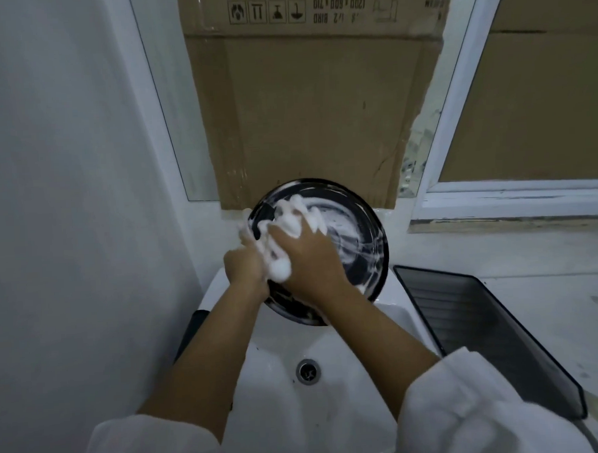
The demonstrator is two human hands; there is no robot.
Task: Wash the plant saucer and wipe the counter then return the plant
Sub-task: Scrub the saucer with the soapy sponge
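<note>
A round black plant saucer (356,230) is tilted up over the back of a white sink (332,389), its inside streaked with white soap foam. My left hand (242,263) grips the saucer's left rim, fingers wrapped over the edge and coated in foam. My right hand (305,257) presses flat on the saucer's inner face with fingers spread and thick lather around them. I cannot tell whether a sponge lies under the foam. The plant is out of view.
A black ribbed tray (483,331) lies on the pale counter (539,260) right of the sink. Brown cardboard (306,106) covers the window behind the sink. A white wall (67,202) closes the left side. The drain (308,370) sits in the basin's middle.
</note>
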